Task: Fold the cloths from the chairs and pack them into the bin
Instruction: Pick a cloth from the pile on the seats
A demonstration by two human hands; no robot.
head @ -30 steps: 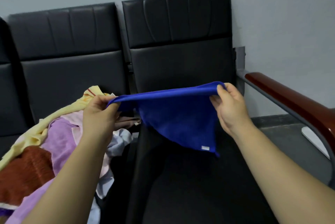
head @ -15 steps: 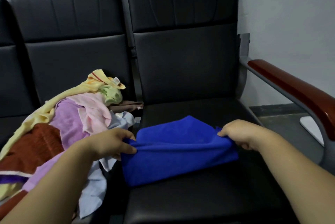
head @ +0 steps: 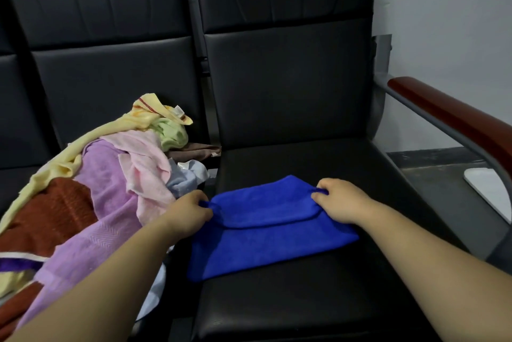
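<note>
Over the last second the blue cloth (head: pixel 266 250) has come down from mid-air, where it hung stretched between the two hands, and it now lies on the seat of the right chair (head: pixel 304 314), flatter than half a second ago.

**Blue cloth**
- Colour: uniform saturated blue. Surface: short, soft pile, matt.
- Form: folded, two layers showing. The upper layer ends in a curved edge across the middle; the lower layer extends past it toward the camera as a rough rectangle with rounded corners.
- Position: front half of the seat, left edge near the gap between the chairs.

**Hands**
- Left hand (head: pixel 188 217): fingers curled, pinching the left end of the upper layer, where the fabric bunches.
- Right hand (head: pixel 342 201): fingers curled, pinching the right end of the same layer.

**Surroundings**
- Both chairs are black, smooth and faintly glossy like leatherette, with stitched panels in the backs.
- The armrest (head: pixel 457 120) is polished red-brown wood on a grey metal tube (head: pixel 410 105).
- The left chair (head: pixel 110 78) carries a loose pile of cloths (head: pixel 124 175): a yellow towel (head: pixel 83 147), a green cloth (head: pixel 171 131), a pink cloth (head: pixel 146 159), a lilac towel (head: pixel 105 203) with a woven chevron band, and a ribbed rust-brown cloth (head: pixel 52 211).
</note>
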